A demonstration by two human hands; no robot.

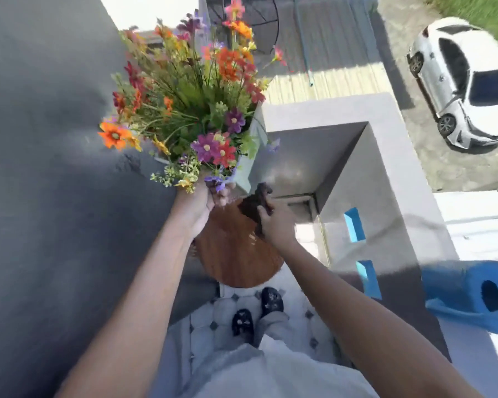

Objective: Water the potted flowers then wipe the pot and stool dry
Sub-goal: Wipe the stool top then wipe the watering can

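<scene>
- flowers in orange, red and purple stand up and left of the round wooden stool top, lifted clear of it; the pot itself is hidden behind the blooms and the left hand, so i cannot tell its shape.
- left hand sits just left of the stool top's far edge, fingers curled round the base of the bunch, gripping it where stems meet pot.
- stool top lies directly below both hands, with feet in dark slippers just nearer than it on the tiled floor.
- right hand is over the stool's right edge, fingers clenched on a dark brown cloth that seems to be at the wiping stage.
- grey parapet wall runs right of the stool, with a long drop beyond.
- blue watering can rests on that wall, far right of the stool.
- risk: a one-handed grip on a top-heavy bunch near the wall could let it tip or slip; a wet base would make that likelier, and an elbow swing could knock the can.
</scene>
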